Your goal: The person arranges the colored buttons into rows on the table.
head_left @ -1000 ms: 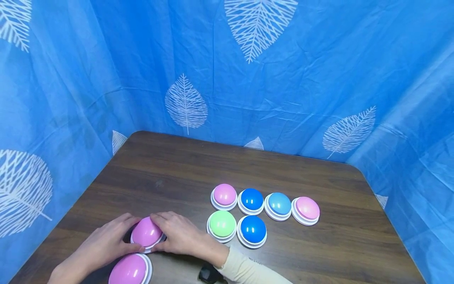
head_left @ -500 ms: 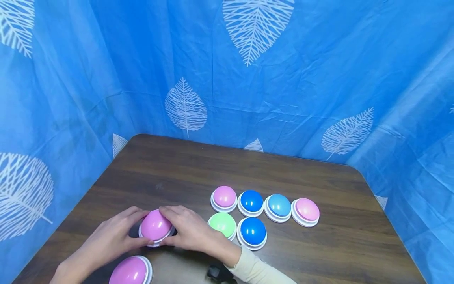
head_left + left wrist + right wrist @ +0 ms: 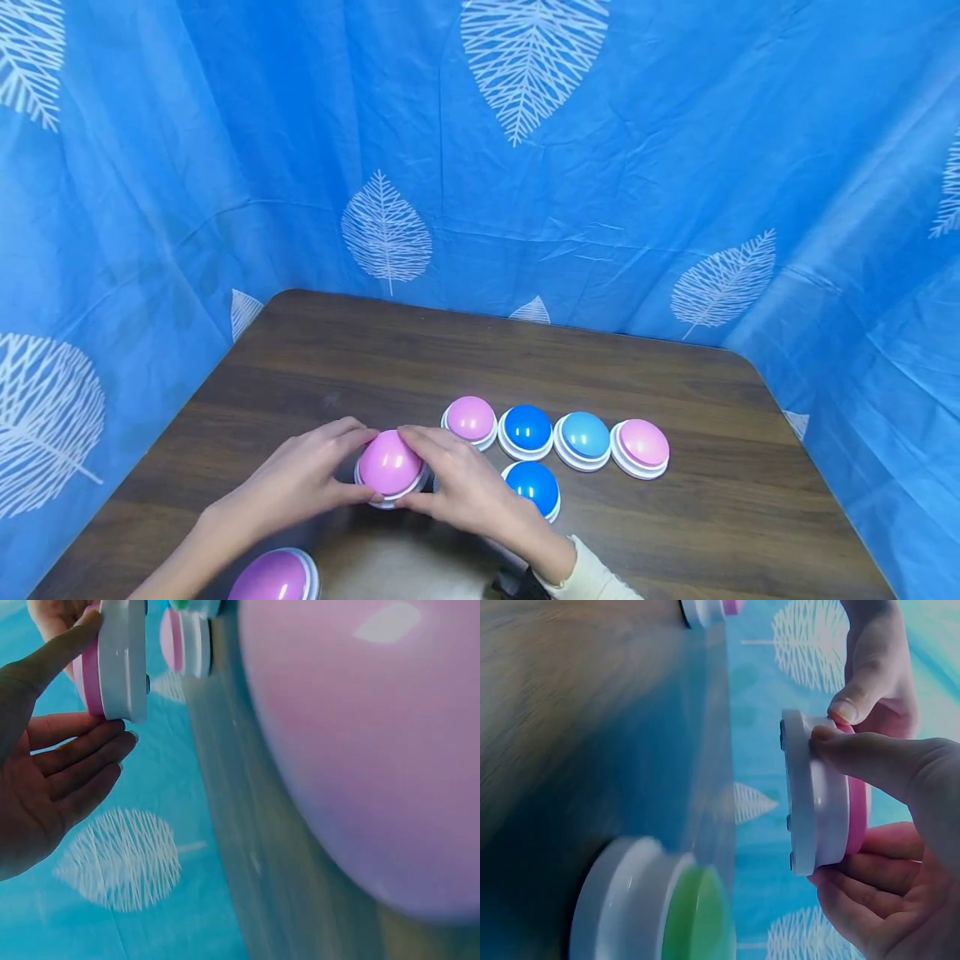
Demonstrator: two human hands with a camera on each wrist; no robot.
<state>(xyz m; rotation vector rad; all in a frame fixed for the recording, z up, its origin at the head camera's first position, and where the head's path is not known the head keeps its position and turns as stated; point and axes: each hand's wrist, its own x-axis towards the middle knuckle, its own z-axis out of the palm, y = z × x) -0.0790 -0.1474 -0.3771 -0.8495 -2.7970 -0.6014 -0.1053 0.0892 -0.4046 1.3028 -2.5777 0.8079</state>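
Note:
Both hands hold a pink dome push button (image 3: 390,465) with a white base between them, left of the other buttons. My left hand (image 3: 307,471) grips its left side, thumb at the front of the base and fingers round the back. On the opposite side my right hand (image 3: 476,492) pinches it the same way. The right wrist view shows the white base (image 3: 806,795) on edge, its small feet off the table. A green button (image 3: 701,922) stands below it there; in the head view the right hand mostly hides it.
A back row has a pink button (image 3: 471,418), a dark blue one (image 3: 527,427), a light blue one (image 3: 585,435) and another pink one (image 3: 641,443). In front sits a dark blue button (image 3: 534,486). Another pink button (image 3: 273,577) is at the near left of the wooden table (image 3: 675,542).
Both hands have lifted the pink button from beside the near-left one and carried it right and slightly away. The right hand now covers the green button in the head view.

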